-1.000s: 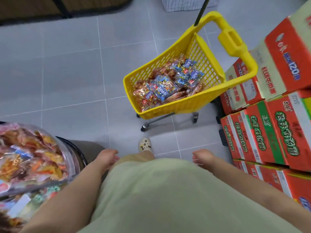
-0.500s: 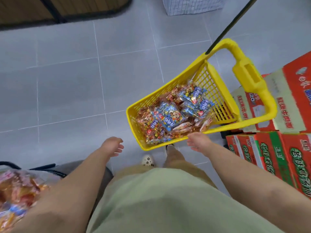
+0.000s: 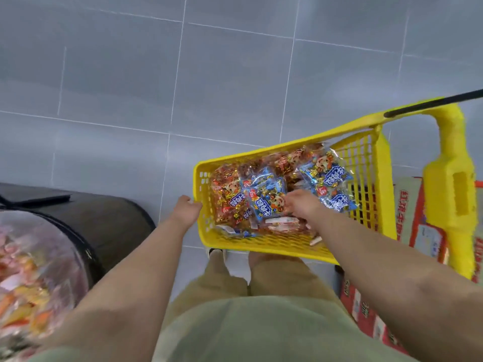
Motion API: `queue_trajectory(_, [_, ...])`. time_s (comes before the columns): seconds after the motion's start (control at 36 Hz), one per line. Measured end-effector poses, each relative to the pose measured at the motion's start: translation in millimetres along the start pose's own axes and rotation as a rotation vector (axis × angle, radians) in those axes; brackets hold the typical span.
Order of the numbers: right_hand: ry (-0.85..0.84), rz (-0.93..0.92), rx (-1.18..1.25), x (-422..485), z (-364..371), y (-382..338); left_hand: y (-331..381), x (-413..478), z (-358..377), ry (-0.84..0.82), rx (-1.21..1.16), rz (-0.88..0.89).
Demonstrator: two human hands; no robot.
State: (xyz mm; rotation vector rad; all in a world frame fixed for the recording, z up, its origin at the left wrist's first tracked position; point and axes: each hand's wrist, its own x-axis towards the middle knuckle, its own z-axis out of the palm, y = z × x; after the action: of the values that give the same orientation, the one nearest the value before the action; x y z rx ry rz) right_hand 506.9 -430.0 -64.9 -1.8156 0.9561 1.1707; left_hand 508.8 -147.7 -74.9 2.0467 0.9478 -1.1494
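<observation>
Both hands have reached the basket [image 3: 261,244] — left hand [image 3: 187,208] touching its 9 o'clock rim, right hand [image 3: 299,203] on the packets [image 3: 328,178], grips unclear — picking can start.

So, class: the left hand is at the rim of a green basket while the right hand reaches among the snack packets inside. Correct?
No: the head view shows a yellow basket, not green. The left hand is at its rim; the right hand reaches among the snack packets inside.
</observation>
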Motion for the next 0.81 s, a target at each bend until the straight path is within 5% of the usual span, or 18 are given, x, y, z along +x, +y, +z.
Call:
queue_trajectory(0.47, [0.209, 0.086, -0.396, 53, 49, -4, 2, 61, 39, 0.126, -0.105, 0.016])
queue_trajectory(0.69, [0.22, -0.07, -0.258, 28, 43, 1, 1, 59, 36, 0.11, -0.108, 0.043])
queue_trajectory(0.81, [0.253, -0.144, 0.048, 5, 47, 6, 3, 49, 35, 0.108, -0.153, 0.047])
